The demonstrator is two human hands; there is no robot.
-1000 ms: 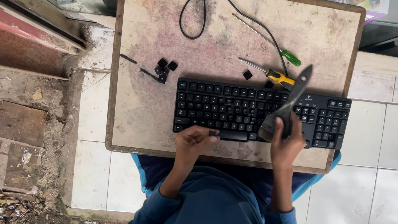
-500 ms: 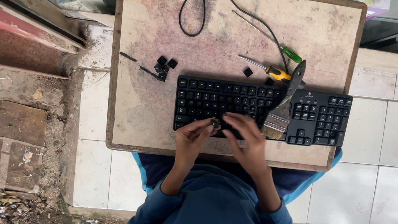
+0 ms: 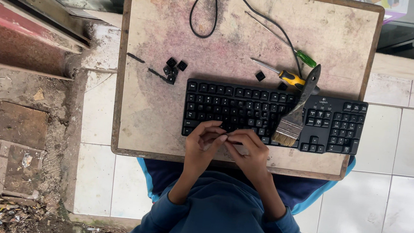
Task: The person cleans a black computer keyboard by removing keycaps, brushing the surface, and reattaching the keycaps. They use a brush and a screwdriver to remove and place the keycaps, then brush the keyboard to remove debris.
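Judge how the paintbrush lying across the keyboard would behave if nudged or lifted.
The paintbrush rests slanted on the uneven keys of the keyboard, so a nudge would probably make it slide or pivot. It looks small and light. Its bristles would likely flex, while the dark handle should stay stiff.

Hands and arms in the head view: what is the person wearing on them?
Both the left hand and the right hand are bare, with no gloves, rings or watch visible. The arms wear long blue sleeves of a sweatshirt, reaching to the wrists.
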